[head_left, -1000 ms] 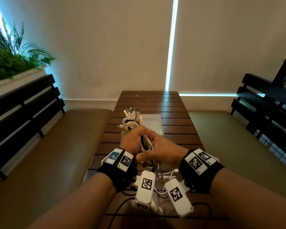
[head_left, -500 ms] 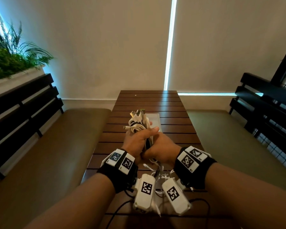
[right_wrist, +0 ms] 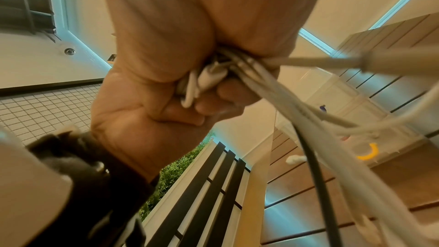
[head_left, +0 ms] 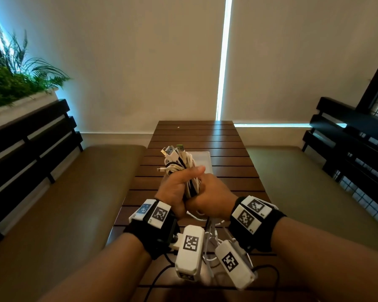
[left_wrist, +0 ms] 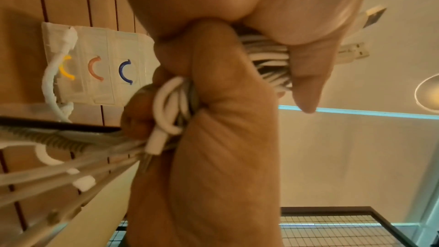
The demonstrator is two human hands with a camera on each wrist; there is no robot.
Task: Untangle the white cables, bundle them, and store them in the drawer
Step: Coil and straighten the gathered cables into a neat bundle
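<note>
Raised cable bundle (head_left: 181,168) — between both hands (head_left: 196,192)

A coiled bundle of white cables (head_left: 184,164), USB plugs pointing up, is held upright above the table; loose ends dangle below. A clear plastic drawer unit (left_wrist: 99,65) stands behind.

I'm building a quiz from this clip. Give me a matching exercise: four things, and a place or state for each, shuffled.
1. cable bundle
2. drawer unit
3. plant
4. USB plugs

a. on the wooden table
b. far left, behind the bench back
c. gripped by the left hand and the right hand
d. sticking out of the top of the bundle

Pairs: 1-c, 2-a, 3-b, 4-d
</note>
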